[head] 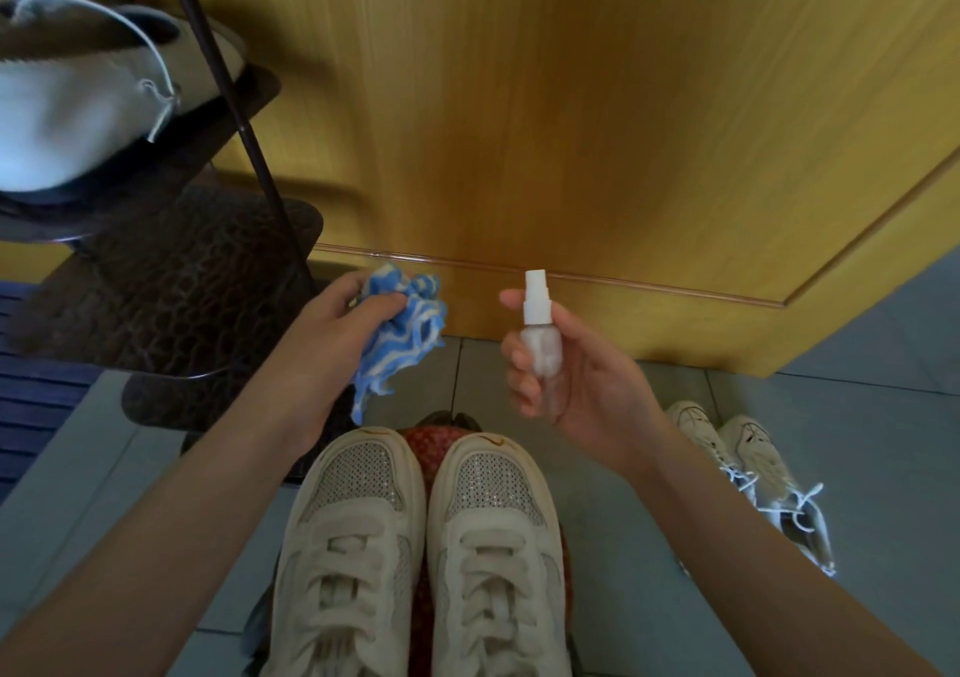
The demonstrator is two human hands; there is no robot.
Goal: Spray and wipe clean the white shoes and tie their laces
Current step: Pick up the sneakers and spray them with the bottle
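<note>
I'm bunching cloth (410, 333) in left fingers (382, 306), gripping spray bottle (540, 346) in right fingers (519, 367), risking misting door (571, 131) ahead, not shoes (358, 531) below.

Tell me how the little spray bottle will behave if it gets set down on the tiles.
Probably light: the spray bottle is small and clear, and the right hand holds it in its fingers. Likely tippy upright, since it is tall and narrow with a pump on top. On its side, its round body would probably roll on the smooth tiles.
</note>
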